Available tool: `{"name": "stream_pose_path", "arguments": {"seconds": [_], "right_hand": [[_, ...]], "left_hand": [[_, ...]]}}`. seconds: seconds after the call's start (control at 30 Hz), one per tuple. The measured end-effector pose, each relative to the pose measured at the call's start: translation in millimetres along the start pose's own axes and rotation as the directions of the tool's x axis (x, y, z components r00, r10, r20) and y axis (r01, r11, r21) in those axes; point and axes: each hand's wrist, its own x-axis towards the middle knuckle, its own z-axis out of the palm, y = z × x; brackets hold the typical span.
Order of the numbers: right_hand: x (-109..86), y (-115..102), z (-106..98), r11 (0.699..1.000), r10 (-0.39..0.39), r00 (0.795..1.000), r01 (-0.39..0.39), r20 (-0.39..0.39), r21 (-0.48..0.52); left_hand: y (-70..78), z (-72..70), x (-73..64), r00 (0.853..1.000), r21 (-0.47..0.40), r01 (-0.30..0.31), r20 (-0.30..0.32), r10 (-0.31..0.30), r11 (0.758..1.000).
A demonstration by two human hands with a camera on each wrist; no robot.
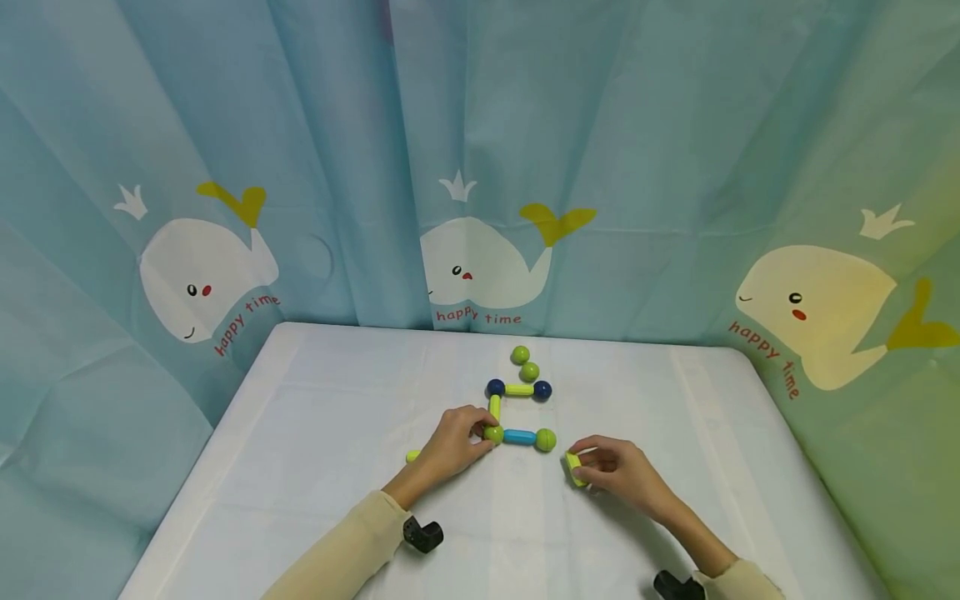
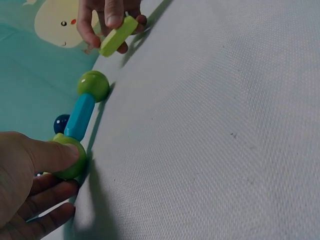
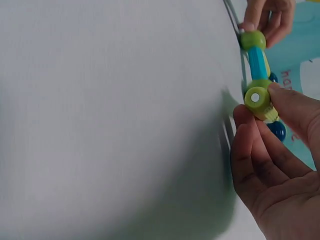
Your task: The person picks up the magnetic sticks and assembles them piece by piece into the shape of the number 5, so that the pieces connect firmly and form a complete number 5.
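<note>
A frame of toy construction balls and rods lies on the table. Its near side is a light-blue rod (image 1: 520, 437) between two green balls. My left hand (image 1: 450, 442) pinches the left green ball (image 1: 493, 434), thumb on its near side in the left wrist view. From that ball a yellow-green rod (image 1: 495, 407) runs back to a navy ball (image 1: 496, 387); another rod (image 1: 519, 389) links this to a second navy ball (image 1: 542, 390). My right hand (image 1: 618, 471) holds a loose yellow-green rod (image 1: 575, 469) between thumb and fingers, just right of the right green ball (image 1: 546, 439).
Two loose green balls (image 1: 521, 355) sit behind the frame near the table's back edge. Another yellow-green piece (image 1: 412, 456) is partly hidden behind my left hand. A curtain (image 1: 645, 275) with whale prints hangs behind the white table (image 1: 337, 383).
</note>
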Motion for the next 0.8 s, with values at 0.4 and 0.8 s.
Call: {"name": "stream_pose_path", "arguments": {"seconds": [0.4, 0.8], "right_hand": [[9.5, -8, 22, 1.0, -0.002, 1.0, 0.002, 0.004, -0.011], [15.7, -14, 29, 1.0, 0.01, 1.0, -0.01, -0.019, 0.017]], "left_hand": [[-0.2, -0.4, -0.2, 1.0, -0.039, -0.014, -0.004, 0.014, 0.999], [-1.0, 0.2, -0.3, 1.0, -0.02, -0.018, -0.003, 0.018, 1.0]]}}
